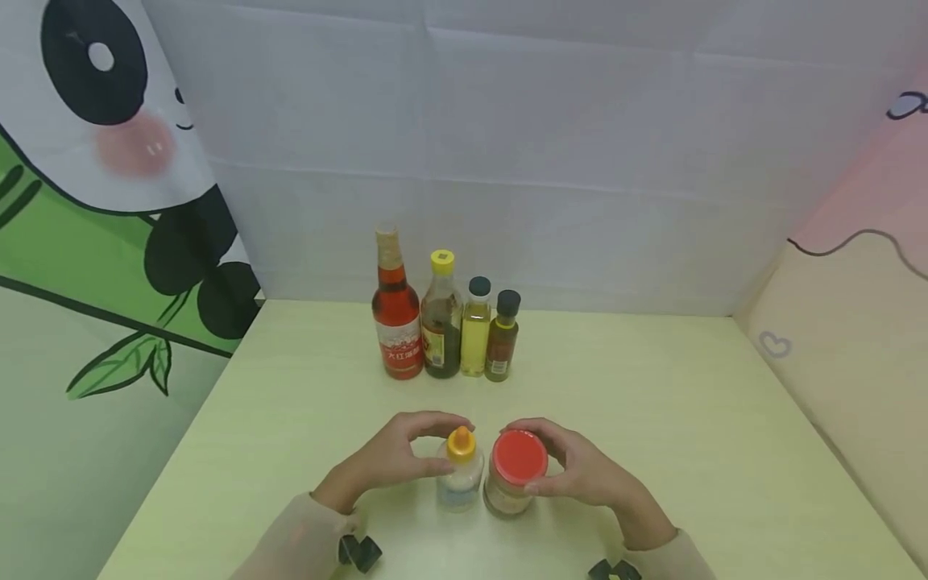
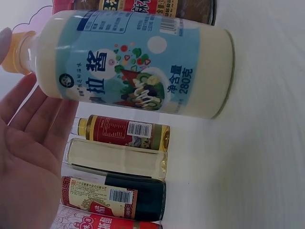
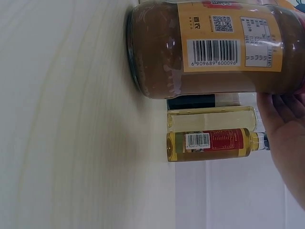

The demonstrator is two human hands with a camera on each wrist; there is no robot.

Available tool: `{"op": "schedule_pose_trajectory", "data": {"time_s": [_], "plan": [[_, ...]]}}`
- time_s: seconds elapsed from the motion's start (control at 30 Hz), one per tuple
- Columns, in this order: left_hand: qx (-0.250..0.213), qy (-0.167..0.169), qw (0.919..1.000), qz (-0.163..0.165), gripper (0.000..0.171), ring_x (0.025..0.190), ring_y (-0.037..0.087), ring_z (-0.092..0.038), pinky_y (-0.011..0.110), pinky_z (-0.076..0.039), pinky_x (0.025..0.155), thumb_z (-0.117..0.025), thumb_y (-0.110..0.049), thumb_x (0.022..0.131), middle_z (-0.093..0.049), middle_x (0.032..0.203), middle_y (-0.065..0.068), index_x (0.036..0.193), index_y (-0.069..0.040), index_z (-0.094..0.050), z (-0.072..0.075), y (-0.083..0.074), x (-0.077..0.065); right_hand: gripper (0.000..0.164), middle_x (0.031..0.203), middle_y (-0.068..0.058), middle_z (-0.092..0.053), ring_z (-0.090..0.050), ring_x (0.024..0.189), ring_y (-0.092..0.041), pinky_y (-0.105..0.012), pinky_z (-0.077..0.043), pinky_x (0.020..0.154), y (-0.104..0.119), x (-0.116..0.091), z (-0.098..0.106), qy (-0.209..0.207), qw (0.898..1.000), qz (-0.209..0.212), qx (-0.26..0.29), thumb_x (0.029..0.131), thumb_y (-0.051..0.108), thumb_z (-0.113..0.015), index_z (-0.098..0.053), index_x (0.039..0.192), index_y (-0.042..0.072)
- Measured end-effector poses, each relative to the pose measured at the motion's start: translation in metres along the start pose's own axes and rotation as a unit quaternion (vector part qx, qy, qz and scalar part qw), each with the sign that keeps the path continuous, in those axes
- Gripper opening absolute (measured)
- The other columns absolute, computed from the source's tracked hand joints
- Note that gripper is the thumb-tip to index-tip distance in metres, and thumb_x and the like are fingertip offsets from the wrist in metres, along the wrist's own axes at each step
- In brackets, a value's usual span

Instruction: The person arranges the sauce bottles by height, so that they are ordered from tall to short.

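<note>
My left hand [image 1: 406, 455] pinches a squeeze bottle of salad dressing [image 2: 128, 64] near its yellow cap [image 1: 461, 445]. The thumb lies at the cap and the fingers reach round behind. The bottle has a pale blue label and stands upright on the table. Close on its right is a glass jar of brown sesame paste [image 3: 162, 52] with a red lid [image 1: 519, 457]. My right hand [image 1: 580, 467] grips that jar around its upper part, thumb in front and fingers behind. A narrow gap separates bottle and jar in the head view.
Behind the hands several bottles stand in a row: a tall red one [image 1: 399, 322], a dark one with a yellow cap [image 1: 442, 322], a pale yellow oil bottle [image 1: 475, 330] and a small brown one [image 1: 502, 338]. A white sheet [image 1: 536, 161] hangs behind the pale table [image 1: 652, 387].
</note>
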State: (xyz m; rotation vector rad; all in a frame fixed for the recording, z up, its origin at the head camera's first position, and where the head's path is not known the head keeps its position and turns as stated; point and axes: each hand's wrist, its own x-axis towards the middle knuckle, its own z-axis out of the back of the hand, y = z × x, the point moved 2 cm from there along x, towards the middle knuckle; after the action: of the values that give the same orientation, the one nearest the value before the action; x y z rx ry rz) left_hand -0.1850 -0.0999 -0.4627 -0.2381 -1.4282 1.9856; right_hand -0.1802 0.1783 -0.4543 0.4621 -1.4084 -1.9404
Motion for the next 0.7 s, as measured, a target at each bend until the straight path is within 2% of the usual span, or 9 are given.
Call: {"op": "schedule_pose_trajectory", "data": {"time_s": [0.13,0.37,0.53,0.7], "plan": [[-0.003,0.001,1.0,0.009,0.047,0.113,0.016,-0.059,0.054,-0.044,0.096,-0.077,-0.023,0.085,-0.065,0.122,-0.004,0.128,-0.011,-0.062,-0.0025,-0.0009,-0.0015,0.06,0.132,-0.003,-0.057,-0.051,0.122,-0.023,-0.035,-0.039,0.104,-0.0003,-0.0002,-0.0005,0.0,1.0,0.003,-0.002,0.084,0.012,-0.077,-0.049,0.137,0.01],[0.009,-0.006,0.9999,0.0,0.045,0.112,0.016,-0.059,0.046,-0.046,0.096,-0.078,-0.025,0.085,-0.065,0.121,-0.005,0.126,-0.013,-0.064,-0.0044,-0.0047,-0.0028,0.06,0.132,-0.002,-0.057,-0.051,0.122,-0.023,-0.036,-0.039,0.104,0.0042,-0.0016,-0.001,-0.002,1.0,-0.008,0.0,0.084,0.014,-0.077,-0.049,0.137,0.01],[0.021,-0.01,0.9997,-0.003,0.043,0.112,0.016,-0.059,0.05,-0.046,0.095,-0.078,-0.024,0.085,-0.065,0.121,-0.005,0.125,-0.013,-0.065,-0.0051,-0.0044,-0.0044,0.061,0.132,-0.002,-0.057,-0.051,0.122,-0.022,-0.037,-0.039,0.104,0.0063,-0.0012,-0.0007,-0.002,1.0,-0.017,0.0,0.084,0.016,-0.077,-0.049,0.138,0.01],[0.033,-0.011,0.9994,0.008,0.045,0.112,0.016,-0.059,0.053,-0.045,0.095,-0.078,-0.026,0.085,-0.065,0.122,-0.005,0.126,-0.011,-0.065,-0.0067,-0.004,-0.0056,0.061,0.132,-0.003,-0.057,-0.051,0.123,-0.022,-0.037,-0.039,0.104,0.006,-0.0024,-0.0004,-0.006,1.0,-0.011,-0.003,0.083,0.015,-0.077,-0.049,0.137,0.008]]}}
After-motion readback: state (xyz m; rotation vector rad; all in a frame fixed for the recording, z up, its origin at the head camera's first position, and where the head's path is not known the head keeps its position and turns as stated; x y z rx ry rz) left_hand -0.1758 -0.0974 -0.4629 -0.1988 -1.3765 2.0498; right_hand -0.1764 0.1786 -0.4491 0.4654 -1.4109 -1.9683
